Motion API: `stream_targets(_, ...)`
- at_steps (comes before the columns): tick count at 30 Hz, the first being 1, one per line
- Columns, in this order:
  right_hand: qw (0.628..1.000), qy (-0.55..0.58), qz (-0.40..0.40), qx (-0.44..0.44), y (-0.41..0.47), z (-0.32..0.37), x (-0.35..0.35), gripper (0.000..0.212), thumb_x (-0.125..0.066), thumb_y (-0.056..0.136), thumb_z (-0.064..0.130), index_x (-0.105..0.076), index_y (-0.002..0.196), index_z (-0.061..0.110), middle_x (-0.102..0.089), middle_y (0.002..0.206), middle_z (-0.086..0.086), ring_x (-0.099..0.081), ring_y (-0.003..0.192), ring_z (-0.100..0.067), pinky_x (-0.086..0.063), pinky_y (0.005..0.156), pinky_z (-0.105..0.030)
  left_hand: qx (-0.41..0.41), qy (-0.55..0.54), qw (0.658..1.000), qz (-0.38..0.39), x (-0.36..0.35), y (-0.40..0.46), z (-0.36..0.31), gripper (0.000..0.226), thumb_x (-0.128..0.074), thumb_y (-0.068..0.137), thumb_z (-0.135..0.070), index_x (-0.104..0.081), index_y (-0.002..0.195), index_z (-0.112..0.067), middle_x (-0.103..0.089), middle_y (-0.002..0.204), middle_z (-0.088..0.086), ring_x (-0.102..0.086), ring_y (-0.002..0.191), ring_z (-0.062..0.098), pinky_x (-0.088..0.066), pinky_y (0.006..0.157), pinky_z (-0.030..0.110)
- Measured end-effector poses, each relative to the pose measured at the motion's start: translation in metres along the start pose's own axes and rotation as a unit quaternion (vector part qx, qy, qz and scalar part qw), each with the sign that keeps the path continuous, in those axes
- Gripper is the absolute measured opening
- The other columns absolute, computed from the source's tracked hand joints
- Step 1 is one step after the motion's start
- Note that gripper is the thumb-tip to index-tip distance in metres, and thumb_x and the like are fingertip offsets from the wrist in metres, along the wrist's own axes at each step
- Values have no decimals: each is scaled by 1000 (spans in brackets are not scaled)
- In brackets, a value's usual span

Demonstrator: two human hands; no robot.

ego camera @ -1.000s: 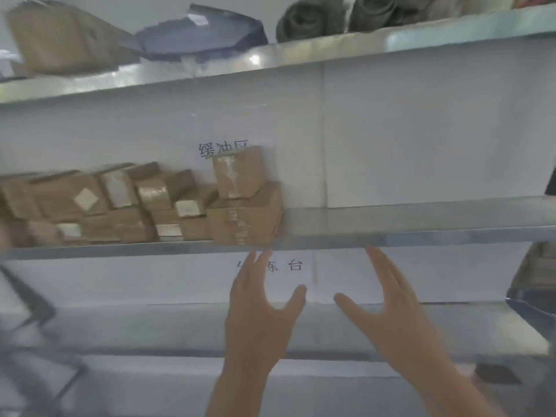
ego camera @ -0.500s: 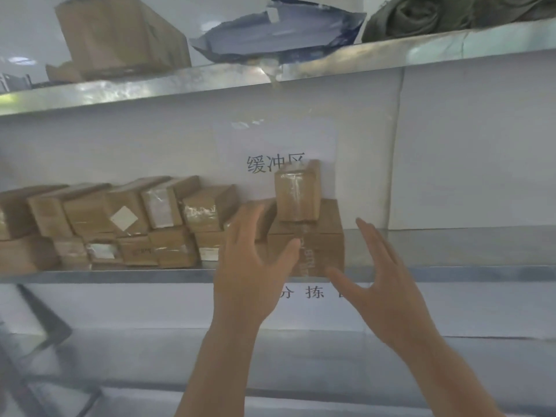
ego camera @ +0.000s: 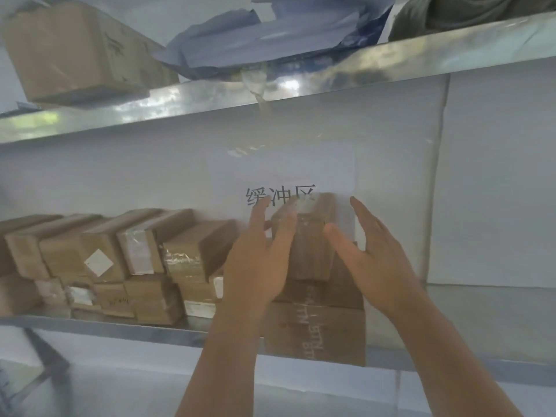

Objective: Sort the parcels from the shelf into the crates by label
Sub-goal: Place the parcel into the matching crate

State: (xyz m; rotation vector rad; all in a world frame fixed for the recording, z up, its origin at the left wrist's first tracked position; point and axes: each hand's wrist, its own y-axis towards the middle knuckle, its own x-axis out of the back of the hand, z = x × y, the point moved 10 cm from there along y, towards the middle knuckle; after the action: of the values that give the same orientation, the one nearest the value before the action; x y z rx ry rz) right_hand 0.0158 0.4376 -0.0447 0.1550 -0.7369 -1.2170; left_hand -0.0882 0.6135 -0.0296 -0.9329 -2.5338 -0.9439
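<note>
Cardboard small box (ego camera: 310, 236) on the big box (ego camera: 316, 329) looks light and stiff; both hands' fingers (ego camera: 364, 215) spread wide beside its sides.

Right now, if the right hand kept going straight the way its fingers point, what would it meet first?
Probably the right side of the small upright box stacked on the bigger box. The right hand is open beside it; depth is unclear, so it could slip past to the wall.

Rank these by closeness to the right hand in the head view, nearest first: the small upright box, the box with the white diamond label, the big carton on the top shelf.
1. Small upright box, just left of the right hand.
2. Box with the white diamond label, far left, same shelf.
3. Big carton, upper left, top shelf.
</note>
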Motion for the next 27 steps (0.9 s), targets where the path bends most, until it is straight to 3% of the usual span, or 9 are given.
stream_targets(2, 1000, 8, 7, -12, 13, -8, -6, 86, -43, 91, 83, -27, 163, 41, -37, 166, 16, -37, 151, -13, -29, 119, -36, 13, 17, 1000, 1, -9, 6, -1, 67, -28, 96, -78, -24, 158, -52, -65, 121, -15, -56, 131, 23, -42, 105, 40)
stream_targets(5, 998, 38, 29, -33, 22, -13, -15, 81, -40, 90, 85, -43, 156, 39, -52, 153, 16, -52, 137, -10, -37, 106, -26, 34, 8, 999, 1, -17, 11, 1, 74, -23, 92, -83, -35, 155, -46, -63, 140, -5, -53, 137, 24, -40, 109, 42)
stream_targets(7, 997, 52, 47, -22, 24, -10, -21, 65, -32, 85, 85, -59, 131, 47, -63, 127, 23, -61, 113, 0, -38, 86, -13, 43, 1, 999, 5, -20, 12, 4, 72, -22, 92, -83, -50, 146, -44, -65, 131, -8, -56, 132, 21, -41, 99, 37)
stream_targets(8, 997, 55, 50, -4, 25, -5, -23, 69, -26, 81, 87, -63, 123, 46, -66, 120, 24, -61, 107, 0, -38, 81, -12, 45, -1, 999, 7, -20, 12, 5, 70, -23, 94, -82, -54, 141, -42, -65, 130, -9, -56, 129, 19, -39, 96, 36)
stream_targets(11, 997, 63, 49, 18, 24, 1, -26, 78, -24, 81, 95, -65, 123, 44, -69, 116, 21, -62, 107, -3, -39, 80, -12, 38, -10, 999, 15, -19, 11, 2, 63, -25, 97, -79, -57, 138, -43, -62, 124, -15, -55, 114, 11, -38, 94, 34)
stream_targets(16, 992, 120, 24, 25, 10, 17, -13, 23, -48, 97, 68, -58, 114, 58, -67, 107, 30, -63, 98, 12, -47, 73, -9, 11, -59, 998, 36, -12, 2, -7, 43, -42, 96, -70, -47, 135, -56, -65, 116, -23, -64, 108, 3, -50, 93, 35)
stream_targets(20, 992, 117, -1, 52, -8, 31, 2, 42, -55, 100, 51, -52, 142, 48, -63, 124, 27, -65, 99, 4, -57, 82, -23, -41, -87, 993, 63, -8, -18, -26, 49, -56, 99, -48, -36, 143, -60, -63, 125, -30, -65, 94, -12, -50, 80, 22)
stream_targets(24, 993, 99, -21, 69, -30, 39, 17, 58, -63, 94, 34, -45, 148, 48, -60, 133, 25, -62, 95, 10, -53, 75, -21, -106, -103, 986, 72, 2, -44, -46, 67, -69, 95, -27, -37, 137, -67, -58, 123, -43, -69, 98, -3, -60, 82, 25)
stream_targets(27, 991, 116, -35, 55, -55, 37, 25, 80, -72, 92, 27, -32, 159, 46, -54, 138, 22, -63, 103, 3, -61, 83, -33, -126, -138, 979, 81, 8, -67, -53, 71, -71, 93, -14, -41, 125, -70, -60, 119, -42, -67, 103, -4, -57, 76, 14)
